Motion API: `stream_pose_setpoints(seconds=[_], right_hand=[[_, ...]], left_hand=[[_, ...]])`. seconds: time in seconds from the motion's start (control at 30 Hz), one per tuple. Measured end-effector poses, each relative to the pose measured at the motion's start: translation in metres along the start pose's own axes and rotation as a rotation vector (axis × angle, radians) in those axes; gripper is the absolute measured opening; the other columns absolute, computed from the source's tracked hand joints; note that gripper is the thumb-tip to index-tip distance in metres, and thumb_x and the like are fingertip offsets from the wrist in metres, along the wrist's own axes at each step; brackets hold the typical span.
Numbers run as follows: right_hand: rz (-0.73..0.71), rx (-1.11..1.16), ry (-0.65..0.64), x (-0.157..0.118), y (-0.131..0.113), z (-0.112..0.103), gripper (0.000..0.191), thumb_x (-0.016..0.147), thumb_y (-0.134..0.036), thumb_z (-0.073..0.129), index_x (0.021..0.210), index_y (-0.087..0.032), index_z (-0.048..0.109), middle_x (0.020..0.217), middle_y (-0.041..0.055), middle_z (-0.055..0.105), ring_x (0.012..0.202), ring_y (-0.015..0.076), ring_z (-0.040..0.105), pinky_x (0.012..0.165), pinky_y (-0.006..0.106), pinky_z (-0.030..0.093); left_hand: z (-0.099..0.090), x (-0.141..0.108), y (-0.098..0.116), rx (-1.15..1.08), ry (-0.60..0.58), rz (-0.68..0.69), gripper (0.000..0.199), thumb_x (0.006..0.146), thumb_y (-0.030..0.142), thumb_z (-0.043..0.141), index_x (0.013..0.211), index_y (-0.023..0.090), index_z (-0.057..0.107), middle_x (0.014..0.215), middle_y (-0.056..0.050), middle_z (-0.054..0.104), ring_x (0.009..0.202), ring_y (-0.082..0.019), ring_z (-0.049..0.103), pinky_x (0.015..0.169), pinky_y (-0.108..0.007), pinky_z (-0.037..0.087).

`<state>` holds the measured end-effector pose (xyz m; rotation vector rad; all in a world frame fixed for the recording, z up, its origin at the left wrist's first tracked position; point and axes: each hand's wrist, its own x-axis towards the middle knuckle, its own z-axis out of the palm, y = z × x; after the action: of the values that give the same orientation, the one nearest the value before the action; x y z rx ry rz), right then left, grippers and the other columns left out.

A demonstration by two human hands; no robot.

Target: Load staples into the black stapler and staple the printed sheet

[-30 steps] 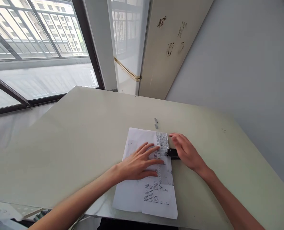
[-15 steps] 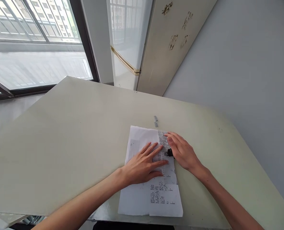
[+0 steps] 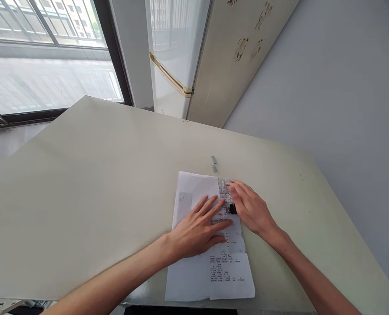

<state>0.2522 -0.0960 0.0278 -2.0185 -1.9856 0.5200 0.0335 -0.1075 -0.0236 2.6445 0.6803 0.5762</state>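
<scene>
A white sheet of paper [image 3: 190,280] with printed text lies on the table near its front edge. My left hand [image 3: 199,227] rests flat on the middle of the sheet, fingers spread. At the sheet's right edge, my right hand [image 3: 251,205] is curved over a small black object [image 3: 233,209] with a metal tip, which sits partly under the palm. The fingertips of my right hand touch a strip of dense dark marks [image 3: 224,192] at the sheet's upper right. Whether those fingers grip the black object is hidden.
Two small grey strips [image 3: 214,164] lie just beyond the sheet on the pale table [image 3: 82,197]. Behind the table stands a white fridge [image 3: 171,52] beside a grey wall [image 3: 338,87]. A dark-framed window [image 3: 117,52] is at the left.
The view has tilted slightly, so the sheet's lower part appears a little further right and lower. Both hands keep nearly the same pose on the paper.
</scene>
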Motion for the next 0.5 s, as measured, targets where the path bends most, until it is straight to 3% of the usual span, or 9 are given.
stream_pose_setpoints(seconds=[0.5], right_hand=[[0.054, 0.038, -0.101, 0.000, -0.004, -0.011, 0.052, 0.111, -0.051, 0.025, 0.146, -0.034, 0.060, 0.168, -0.0008, 0.048, 0.156, 0.0240, 0.043, 0.126, 0.052, 0.040]], left_hand=[[0.000, -0.003, 0.001, -0.004, 0.033, -0.016, 0.043, 0.107, 0.044, 0.060, 0.147, 0.028, 0.063, 0.175, -0.011, 0.030, 0.163, -0.037, 0.025, 0.133, -0.060, 0.026]])
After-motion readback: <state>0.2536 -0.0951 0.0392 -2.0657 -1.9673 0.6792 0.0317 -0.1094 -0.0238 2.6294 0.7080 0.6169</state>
